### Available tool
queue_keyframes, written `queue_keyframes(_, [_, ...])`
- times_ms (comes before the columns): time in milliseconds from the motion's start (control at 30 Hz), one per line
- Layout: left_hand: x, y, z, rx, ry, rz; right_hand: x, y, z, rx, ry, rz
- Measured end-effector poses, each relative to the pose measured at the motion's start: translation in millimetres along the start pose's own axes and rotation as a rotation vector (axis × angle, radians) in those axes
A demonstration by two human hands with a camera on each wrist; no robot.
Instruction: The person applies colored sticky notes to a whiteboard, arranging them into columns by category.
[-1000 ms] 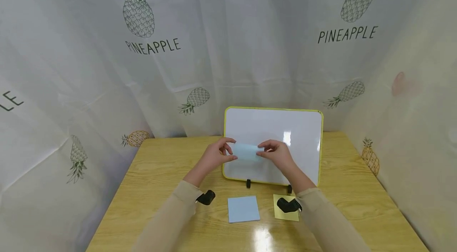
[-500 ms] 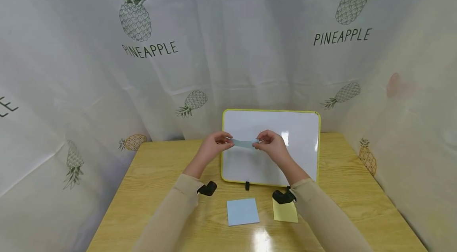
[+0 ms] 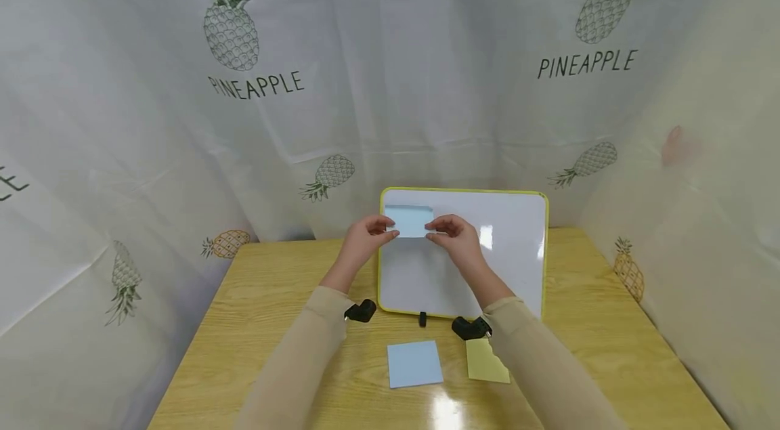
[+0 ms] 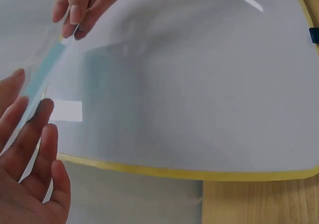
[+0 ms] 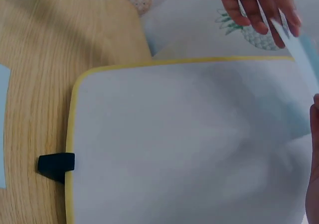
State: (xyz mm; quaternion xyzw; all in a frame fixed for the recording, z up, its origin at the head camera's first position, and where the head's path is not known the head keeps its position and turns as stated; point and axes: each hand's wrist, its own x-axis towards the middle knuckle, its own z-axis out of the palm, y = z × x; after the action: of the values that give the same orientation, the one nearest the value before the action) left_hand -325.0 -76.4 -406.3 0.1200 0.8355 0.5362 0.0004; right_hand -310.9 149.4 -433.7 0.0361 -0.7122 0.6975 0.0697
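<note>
A light blue sticky note (image 3: 409,220) is stretched between both hands in front of the whiteboard's upper left part. My left hand (image 3: 368,235) pinches its left edge between thumb and fingers. At the opposite edge my right hand (image 3: 456,236) pinches it the same way. In the left wrist view the note (image 4: 46,70) appears nearly edge-on, apart from the whiteboard (image 4: 199,94), which carries its faint reflection. The right wrist view shows the left hand (image 5: 261,7) at the note's far end, while the right hand is cut off by the frame edge.
The yellow-rimmed whiteboard (image 3: 475,274) stands on black feet (image 3: 423,319) on the wooden table (image 3: 280,288). Nearer lie a blue sticky note pad (image 3: 415,363) and a yellow one (image 3: 486,361), partly covered by the right sleeve. A pineapple-print curtain (image 3: 414,78) hangs behind.
Both hands have risen and shifted slightly left along the whiteboard with the blue sticky note. The note, seen nearly edge-on half a second ago, now shows its broad face.
</note>
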Motion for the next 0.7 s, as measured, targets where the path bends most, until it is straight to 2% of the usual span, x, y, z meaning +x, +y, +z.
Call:
queue_keyframes(233, [13.2,-8.3,-3.2,-0.043,0.053,0.026,12.7,4.9,9.7,0.037,0.074,0.0])
queue_keyframes(433, [24.4,-6.8,-1.1,-0.064,0.057,0.047,18.0,7.0,11.8,0.07,0.101,0.012])
queue_keyframes(567, [28.6,-6.8,1.4,-0.065,0.055,0.029,18.2,7.3,13.3,0.074,0.099,0.01])
queue_keyframes(700, [32.0,-8.6,3.3,-0.064,0.061,0.009,17.6,8.1,14.6,0.03,0.095,0.001])
